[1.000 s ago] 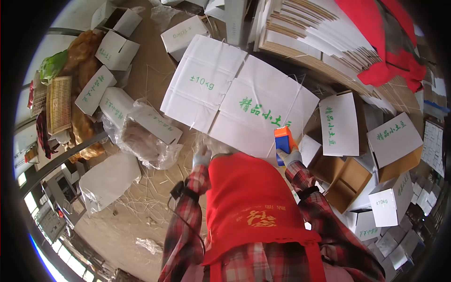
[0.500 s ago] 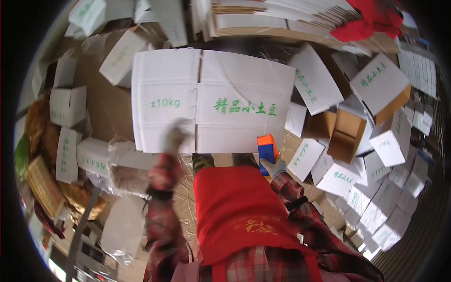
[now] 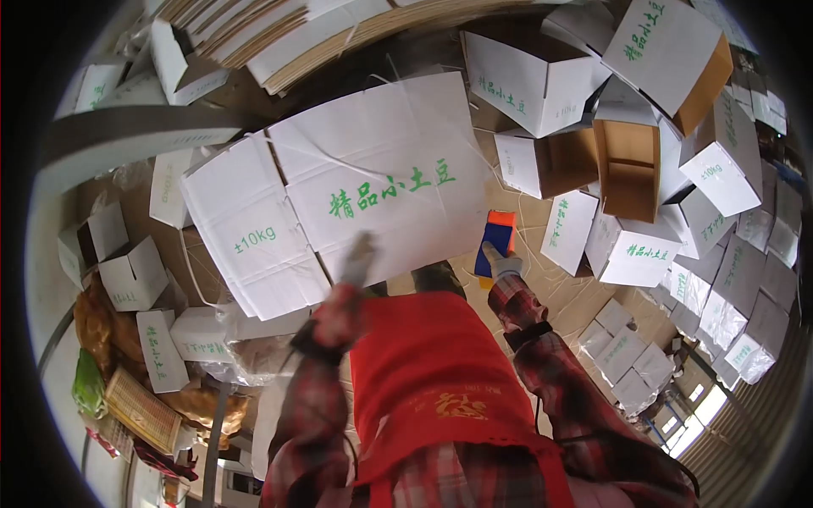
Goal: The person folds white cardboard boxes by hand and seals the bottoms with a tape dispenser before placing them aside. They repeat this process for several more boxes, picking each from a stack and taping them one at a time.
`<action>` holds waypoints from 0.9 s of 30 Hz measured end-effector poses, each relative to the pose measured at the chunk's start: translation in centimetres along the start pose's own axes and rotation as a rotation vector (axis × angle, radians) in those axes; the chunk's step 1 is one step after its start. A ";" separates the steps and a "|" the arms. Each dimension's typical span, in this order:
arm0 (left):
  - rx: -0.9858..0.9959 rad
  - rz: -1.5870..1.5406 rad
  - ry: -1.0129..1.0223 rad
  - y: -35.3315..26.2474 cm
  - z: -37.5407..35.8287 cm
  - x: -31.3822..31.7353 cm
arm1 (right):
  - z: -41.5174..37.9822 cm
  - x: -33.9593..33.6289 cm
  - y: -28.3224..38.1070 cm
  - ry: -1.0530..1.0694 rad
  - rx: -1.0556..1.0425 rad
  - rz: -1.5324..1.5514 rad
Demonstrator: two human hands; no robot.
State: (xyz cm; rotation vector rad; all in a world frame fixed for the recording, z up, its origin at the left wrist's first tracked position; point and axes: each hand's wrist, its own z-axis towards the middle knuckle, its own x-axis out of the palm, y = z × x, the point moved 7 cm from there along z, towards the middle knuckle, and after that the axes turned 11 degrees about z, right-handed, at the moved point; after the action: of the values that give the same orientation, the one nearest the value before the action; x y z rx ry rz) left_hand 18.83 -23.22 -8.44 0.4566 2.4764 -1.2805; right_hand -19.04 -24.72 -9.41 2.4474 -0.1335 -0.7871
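A flat white carton [image 3: 389, 127] with green print lies tilted in front of me, a seam running between its two panels. Over its lower edge is my left hand [image 3: 359, 261], gloved and smeared by motion; its fingers and any contact cannot be made out. To the right of the carton, my right hand [image 3: 506, 263], also gloved, is closed around a blue and orange block-shaped object [image 3: 500, 232] with a yellow lower end. A thin white strap [image 3: 326, 152] crosses the carton's upper part.
Folded, opened cartons [image 3: 627, 165] are piled on the right, with wrapped stacks [image 3: 737, 292] beyond them. Flat cardboard sheets [image 3: 322, 42] are stacked at the back. A curved grey bar [image 3: 135, 131] stands at the left. Plastic-wrapped cartons [image 3: 203, 334] and loose straps lie around.
The view has turned, and the flat carton now appears tilted and farther left. My left hand shows farther right, over the carton's lower edge. The blue and orange object remains in my right hand.
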 end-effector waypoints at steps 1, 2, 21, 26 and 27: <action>-0.045 -0.147 0.144 -1.5 1.7 6.3 | 0.9 -0.1 -1.0 0.015 -0.007 0.000; -0.145 -0.295 0.225 -2.2 3.2 11.8 | 2.6 -0.1 -3.4 0.035 -0.015 -0.049; 0.119 -0.487 -0.078 -17.9 13.1 14.6 | 8.4 -0.3 7.6 0.112 -0.284 0.118; -0.088 0.682 -0.964 4.7 5.6 -4.0 | 10.4 -1.2 5.3 -0.013 -0.204 -0.242; -0.335 0.801 -1.019 9.5 3.4 -8.0 | 10.9 -1.0 4.4 -0.030 -0.216 -0.354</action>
State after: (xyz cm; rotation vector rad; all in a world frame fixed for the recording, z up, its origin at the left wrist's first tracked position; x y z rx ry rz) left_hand 30.45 -21.86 -13.82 0.4648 1.3567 -0.5158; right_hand -25.69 -33.39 -13.79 2.2801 0.3651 -0.9345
